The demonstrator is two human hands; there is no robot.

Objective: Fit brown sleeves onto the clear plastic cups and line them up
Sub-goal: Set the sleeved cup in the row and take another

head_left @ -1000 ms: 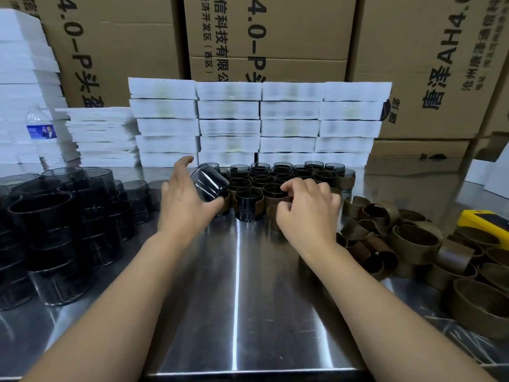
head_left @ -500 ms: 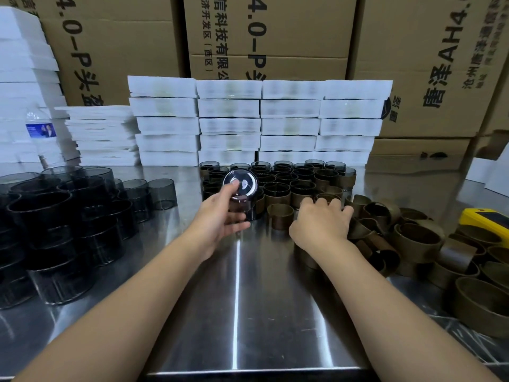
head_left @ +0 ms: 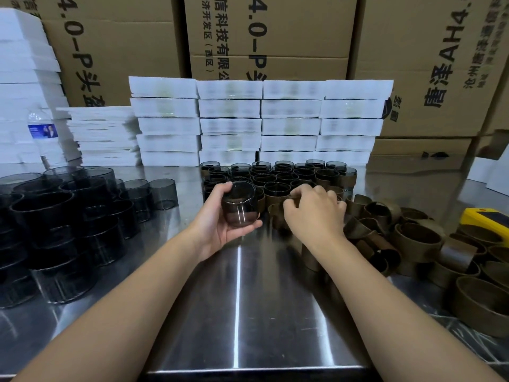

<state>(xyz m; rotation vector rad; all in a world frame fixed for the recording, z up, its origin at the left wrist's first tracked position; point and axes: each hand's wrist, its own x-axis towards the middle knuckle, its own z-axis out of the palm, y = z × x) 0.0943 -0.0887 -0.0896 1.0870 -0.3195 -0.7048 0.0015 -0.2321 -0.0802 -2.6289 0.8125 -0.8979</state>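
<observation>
The left hand (head_left: 220,226) grips one clear smoky plastic cup (head_left: 240,207) just above the steel table (head_left: 237,304), with its mouth turned away. The right hand (head_left: 314,213) has its fingers curled on the rim of a brown sleeve (head_left: 276,217) that stands just beside the cup. The finished cups (head_left: 278,177) stand in rows behind both hands. The loose sleeves (head_left: 413,238) lie to the right and the bare cups (head_left: 55,216) are stacked to the left.
</observation>
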